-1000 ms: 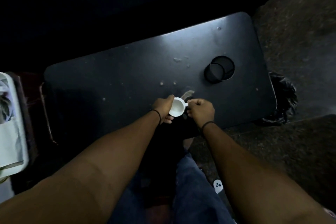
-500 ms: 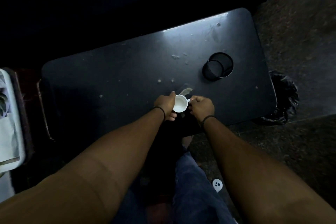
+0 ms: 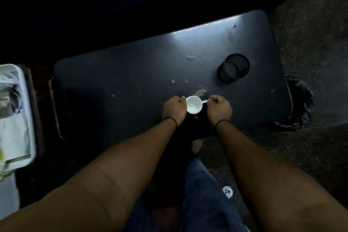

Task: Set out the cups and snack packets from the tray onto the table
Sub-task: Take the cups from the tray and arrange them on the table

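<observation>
Lower white cup level onto worktop, left hand cupping wall, right hand fingers pinching handle, then release.

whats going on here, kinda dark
A person is handling a white cup at the near edge of a dark table. The left hand grips its side and the right hand pinches its handle. A black mesh holder stands farther back on the right. A white tray with packets sits off to the left.

No readable text, label or number shows anywhere, perhaps because the scene is so dim.
</observation>
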